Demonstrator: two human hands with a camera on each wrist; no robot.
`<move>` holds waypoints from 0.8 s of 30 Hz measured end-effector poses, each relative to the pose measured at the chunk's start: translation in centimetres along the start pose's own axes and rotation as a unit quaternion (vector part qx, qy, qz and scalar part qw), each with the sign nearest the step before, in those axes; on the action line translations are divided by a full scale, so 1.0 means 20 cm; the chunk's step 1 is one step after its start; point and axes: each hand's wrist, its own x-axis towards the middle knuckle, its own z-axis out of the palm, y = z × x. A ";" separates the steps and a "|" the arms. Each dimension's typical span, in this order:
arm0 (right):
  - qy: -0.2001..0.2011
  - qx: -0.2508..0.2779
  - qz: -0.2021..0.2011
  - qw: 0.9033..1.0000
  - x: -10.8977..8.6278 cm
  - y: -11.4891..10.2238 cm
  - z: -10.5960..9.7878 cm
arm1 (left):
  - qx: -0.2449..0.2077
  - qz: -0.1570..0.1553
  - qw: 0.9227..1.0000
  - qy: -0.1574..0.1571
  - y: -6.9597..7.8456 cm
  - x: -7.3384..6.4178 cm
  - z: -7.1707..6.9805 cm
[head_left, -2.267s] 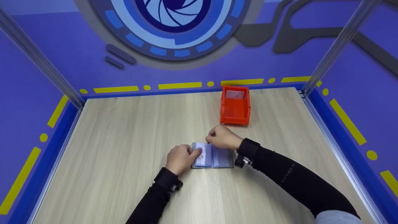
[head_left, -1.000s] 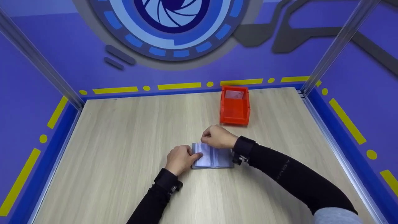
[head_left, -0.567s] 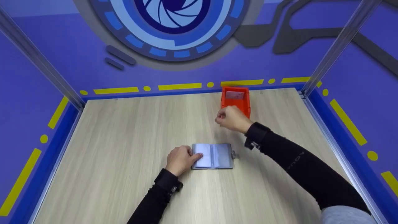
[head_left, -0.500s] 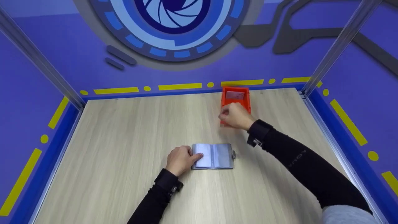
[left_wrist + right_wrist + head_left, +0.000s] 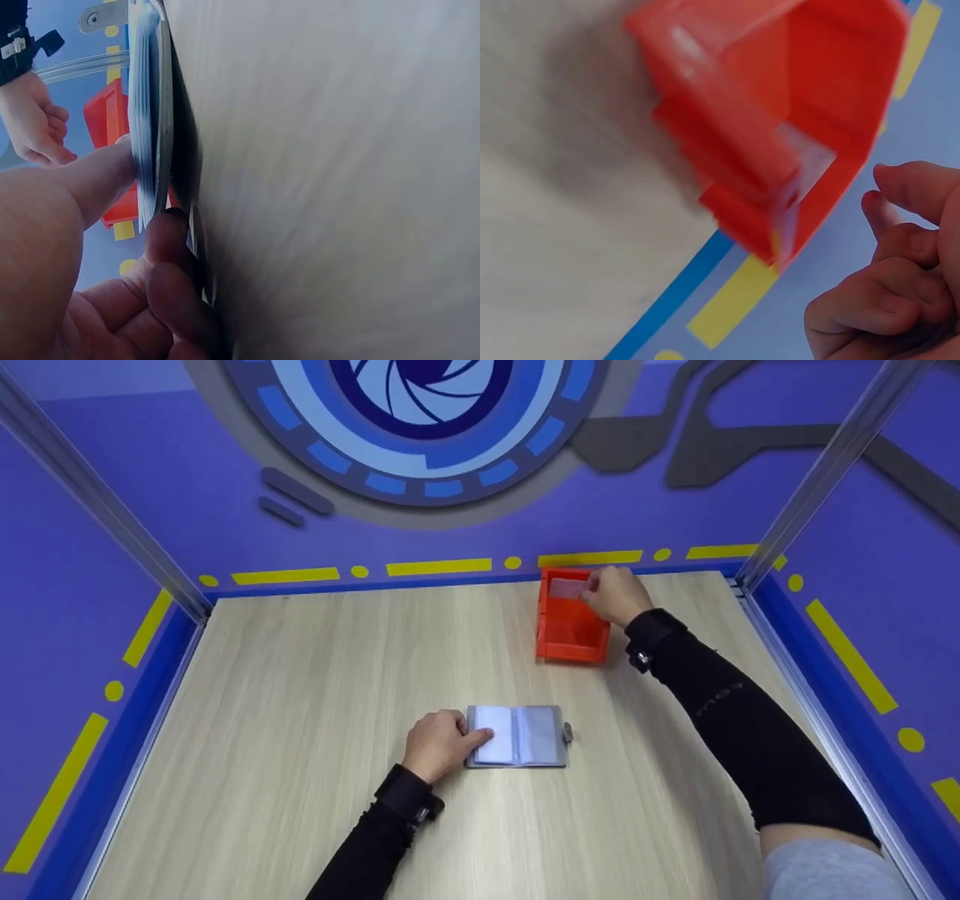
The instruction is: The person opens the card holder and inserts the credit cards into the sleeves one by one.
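Note:
A small grey card holder [image 5: 544, 735] lies spread on the table, with pale sleeve pages and a snap tab [image 5: 568, 733] at its right edge. My left hand [image 5: 436, 745] grips its left side, thumb on the pages and fingers curled under the cover [image 5: 166, 112] in the left wrist view. Over the right rim of a red bin [image 5: 574, 651], my right hand [image 5: 619, 594] reaches toward a pinkish printed card [image 5: 566, 588] leaning inside at the back. The right wrist view shows its thumb and forefinger apart near the bin [image 5: 735, 112], nothing between them, other fingers loosely curled.
The wooden table [image 5: 337, 675] is bordered by a blue-purple back wall [image 5: 420, 544] and side walls, with metal posts [image 5: 817, 472] at the corners. The bin stands close to the back wall. Black straps with small cameras sit on both wrists.
My right hand has left the card holder's pages and travelled up and right, over the bin to the card at its back. My left hand keeps its grip on the card holder.

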 end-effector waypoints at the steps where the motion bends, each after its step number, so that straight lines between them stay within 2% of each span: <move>1: 0.002 -0.005 0.003 1.000 0.02 0.01 0.00 | 0.000 0.000 1.000 0.001 0.00 0.00 0.00; 7: 0.045 -0.093 -0.021 0.994 0.12 0.08 0.01 | -0.001 0.004 1.000 0.004 -0.01 0.00 0.00; 10: 0.059 -0.121 -0.016 0.991 0.16 0.11 0.02 | -0.005 0.005 1.000 0.001 -0.01 0.00 0.01; 15: 0.069 -0.146 -0.005 0.987 0.20 0.14 0.05 | -0.010 0.005 1.000 -0.002 -0.01 0.00 0.02; 24: 0.083 -0.170 -0.025 0.982 0.28 0.12 0.13 | -0.007 0.002 1.000 0.003 -0.01 0.00 0.00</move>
